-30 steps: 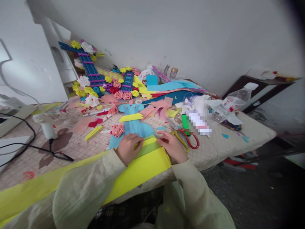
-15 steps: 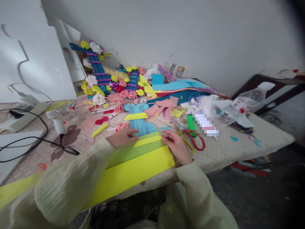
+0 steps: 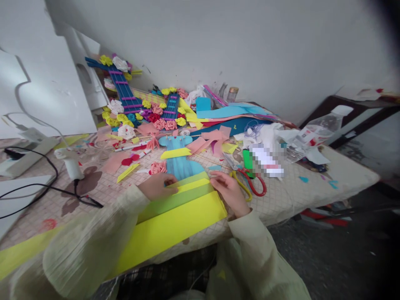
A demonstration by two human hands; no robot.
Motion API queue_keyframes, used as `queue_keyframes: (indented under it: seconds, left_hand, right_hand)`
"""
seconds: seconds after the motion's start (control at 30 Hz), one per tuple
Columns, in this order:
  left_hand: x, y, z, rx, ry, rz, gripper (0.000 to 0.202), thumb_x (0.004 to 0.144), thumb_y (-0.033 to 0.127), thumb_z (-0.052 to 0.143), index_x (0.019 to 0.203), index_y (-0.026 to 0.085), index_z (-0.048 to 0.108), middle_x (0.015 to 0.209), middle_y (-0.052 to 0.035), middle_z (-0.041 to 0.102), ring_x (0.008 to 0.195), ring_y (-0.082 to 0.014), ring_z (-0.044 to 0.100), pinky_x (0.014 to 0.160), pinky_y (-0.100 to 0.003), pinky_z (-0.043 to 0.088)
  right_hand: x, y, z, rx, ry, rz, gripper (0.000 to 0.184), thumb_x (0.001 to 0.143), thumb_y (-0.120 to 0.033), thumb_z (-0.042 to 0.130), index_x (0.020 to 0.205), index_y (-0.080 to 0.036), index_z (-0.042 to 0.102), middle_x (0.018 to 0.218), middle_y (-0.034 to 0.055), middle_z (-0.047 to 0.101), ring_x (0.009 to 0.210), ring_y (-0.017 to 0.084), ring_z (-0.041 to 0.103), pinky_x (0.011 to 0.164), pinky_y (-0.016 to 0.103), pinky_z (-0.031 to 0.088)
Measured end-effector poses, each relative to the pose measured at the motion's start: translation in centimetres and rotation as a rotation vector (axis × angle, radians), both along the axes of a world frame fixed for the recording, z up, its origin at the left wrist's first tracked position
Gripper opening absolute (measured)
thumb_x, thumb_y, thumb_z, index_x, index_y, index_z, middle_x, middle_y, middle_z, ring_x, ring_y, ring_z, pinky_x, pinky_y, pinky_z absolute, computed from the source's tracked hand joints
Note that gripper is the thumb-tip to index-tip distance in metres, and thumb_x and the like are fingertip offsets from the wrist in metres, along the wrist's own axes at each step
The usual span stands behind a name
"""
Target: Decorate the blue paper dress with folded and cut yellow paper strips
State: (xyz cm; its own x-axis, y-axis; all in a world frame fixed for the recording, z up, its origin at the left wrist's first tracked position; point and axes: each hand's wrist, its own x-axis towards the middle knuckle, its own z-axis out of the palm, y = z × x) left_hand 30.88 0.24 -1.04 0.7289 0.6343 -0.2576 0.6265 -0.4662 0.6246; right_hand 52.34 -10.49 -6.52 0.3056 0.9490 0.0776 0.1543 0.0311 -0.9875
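A long yellow paper sheet (image 3: 175, 223) with folded pleats at its far end lies on the table's near edge. My left hand (image 3: 156, 186) presses on the left part of the folds, fingers bent down onto the paper. My right hand (image 3: 229, 191) pinches the right end of the same folds. Just beyond them lies a blue paper dress (image 3: 181, 160) with a yellow band and a pink paper flower (image 3: 158, 167).
Red-and-yellow scissors (image 3: 250, 183) lie right of my right hand. A glue gun (image 3: 70, 162) with a black cable stands at left. Paper flowers and blue ladders (image 3: 125, 89) pile at the back. A plastic bottle (image 3: 315, 131) and coloured sheets (image 3: 228, 112) lie at right.
My left hand slid left along the pleated fold and now rests further from the right hand. The right hand has stayed on the fold's right end.
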Motion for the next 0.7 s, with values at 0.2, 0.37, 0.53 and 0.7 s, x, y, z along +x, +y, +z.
queue_keyframes:
  seconds: [0.2,0.37,0.53,0.7]
  left_hand:
    - [-0.04,-0.1,0.42,-0.012,0.012,-0.009,0.026,0.067,0.033,0.049,0.078,0.014,0.062,0.075,-0.0041,0.064,0.07,-0.0176,0.058,0.062,-0.026,0.043]
    - [-0.37,-0.28,0.59,-0.013,0.005,-0.032,0.027,0.069,0.034,0.048,0.08,0.013,0.061,0.075,-0.0048,0.063,0.07,-0.0169,0.056,0.062,-0.025,0.042]
    - [-0.66,-0.24,0.22,-0.001,0.008,-0.041,0.028,0.068,0.036,0.05,0.083,0.014,0.06,0.079,-0.0048,0.062,0.073,-0.0177,0.056,0.064,-0.026,0.041]
    - [-0.87,-0.2,0.09,-0.002,0.01,-0.045,0.027,0.07,0.035,0.049,0.084,0.014,0.059,0.082,-0.0046,0.063,0.074,-0.0176,0.057,0.063,-0.026,0.041]
  right_hand:
    - [-0.16,0.13,-0.06,0.007,0.011,0.002,0.026,0.073,-0.028,0.059,0.097,-0.019,0.059,0.082,0.0036,0.065,0.078,0.017,0.06,0.071,0.029,0.046]
    - [-0.21,0.22,-0.13,0.014,0.008,0.0,0.024,0.072,-0.028,0.06,0.095,-0.02,0.06,0.083,0.0032,0.065,0.077,0.017,0.06,0.07,0.029,0.046]
    - [-0.25,0.26,-0.07,0.016,0.001,-0.012,0.024,0.071,-0.029,0.061,0.093,-0.019,0.061,0.081,0.0031,0.066,0.076,0.017,0.06,0.069,0.029,0.046]
    - [-0.32,0.11,0.13,0.008,0.003,-0.052,0.025,0.077,-0.034,0.053,0.095,-0.02,0.062,0.083,0.0041,0.066,0.073,0.017,0.06,0.066,0.03,0.047]
